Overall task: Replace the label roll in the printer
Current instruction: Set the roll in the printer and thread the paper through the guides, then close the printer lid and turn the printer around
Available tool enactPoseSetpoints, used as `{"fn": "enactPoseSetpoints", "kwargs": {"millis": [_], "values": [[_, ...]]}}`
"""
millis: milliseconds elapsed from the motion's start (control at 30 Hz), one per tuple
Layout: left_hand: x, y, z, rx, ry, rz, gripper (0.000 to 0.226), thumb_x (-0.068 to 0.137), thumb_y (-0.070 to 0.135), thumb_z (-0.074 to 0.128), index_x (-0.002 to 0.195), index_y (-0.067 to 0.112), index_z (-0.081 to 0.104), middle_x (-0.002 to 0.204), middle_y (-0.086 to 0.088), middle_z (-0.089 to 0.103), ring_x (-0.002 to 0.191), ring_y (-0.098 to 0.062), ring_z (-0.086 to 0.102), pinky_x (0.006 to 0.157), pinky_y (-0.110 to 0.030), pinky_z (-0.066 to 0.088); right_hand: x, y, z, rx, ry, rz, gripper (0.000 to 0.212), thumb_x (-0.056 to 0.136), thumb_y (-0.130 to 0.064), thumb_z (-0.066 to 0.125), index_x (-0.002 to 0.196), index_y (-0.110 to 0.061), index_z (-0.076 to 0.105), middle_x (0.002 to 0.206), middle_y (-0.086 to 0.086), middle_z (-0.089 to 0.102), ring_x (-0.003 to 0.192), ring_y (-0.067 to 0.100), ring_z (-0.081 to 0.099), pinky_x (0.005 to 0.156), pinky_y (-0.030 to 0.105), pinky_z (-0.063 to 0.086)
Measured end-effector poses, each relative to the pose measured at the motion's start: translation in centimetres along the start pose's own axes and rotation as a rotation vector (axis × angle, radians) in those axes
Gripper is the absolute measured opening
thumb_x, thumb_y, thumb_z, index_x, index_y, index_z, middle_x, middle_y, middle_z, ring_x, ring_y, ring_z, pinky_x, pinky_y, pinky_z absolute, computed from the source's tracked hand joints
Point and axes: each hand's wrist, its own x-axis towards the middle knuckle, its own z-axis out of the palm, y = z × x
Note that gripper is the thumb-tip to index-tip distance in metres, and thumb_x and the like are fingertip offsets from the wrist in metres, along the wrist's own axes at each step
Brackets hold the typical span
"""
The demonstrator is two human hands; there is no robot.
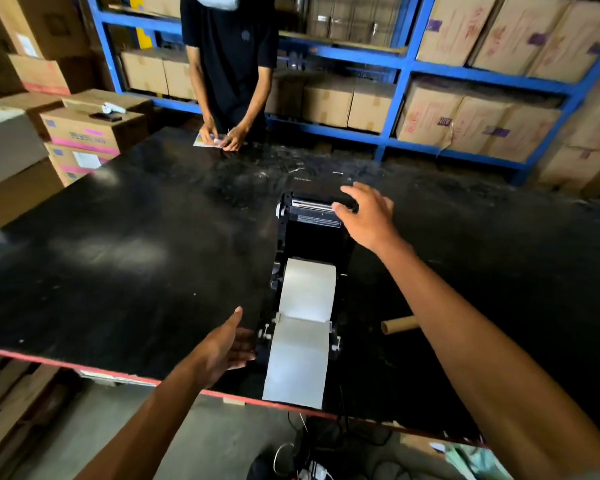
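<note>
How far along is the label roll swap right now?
Done, it seems: a white label roll sits in the open black printer, its paper fed out over the near table edge, and a bare brown cardboard core lies on the black table. In hand: right hand reaches the raised lid's top; left hand steadies the printer's side. Left: shutting the lid.

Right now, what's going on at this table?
A person is loading a label printer on a black table. Its lid is open, a white label roll sits inside, and the paper runs out past the table's near edge. The right hand reaches the raised lid; the left hand, open, touches the printer's near left side. An empty cardboard core lies alongside.
</note>
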Motion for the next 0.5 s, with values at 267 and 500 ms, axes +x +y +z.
{"fn": "enactPoseSetpoints", "kwargs": {"millis": [267,500], "values": [[0.3,0.0,-0.2,0.008,-0.018,0.005,0.072,0.091,0.061,0.033,0.105,-0.001,0.066,0.089,-0.017,0.069,0.076,-0.026,0.064,0.068,-0.033,0.049,-1.3,0.1,3.0,-0.102,0.073,-0.007,0.048,0.093,-0.045,0.041,0.127,-0.015,0.057,0.144,0.01,0.048,0.135,0.026,0.039,0.111,0.047,0.02],[0.3,-0.3,0.1,-0.146,0.055,-0.005,0.079,0.089,0.068,0.023,0.128,0.003,0.046,0.101,-0.026,0.066,0.09,-0.038,0.065,0.072,-0.038,0.05,-10.3,1.4,2.6,-0.043,0.361,-0.249,0.011,0.08,-0.022,0.066,0.089,-0.017,0.07,0.105,0.007,0.065,0.099,0.026,0.057,0.096,0.041,0.032]]}}
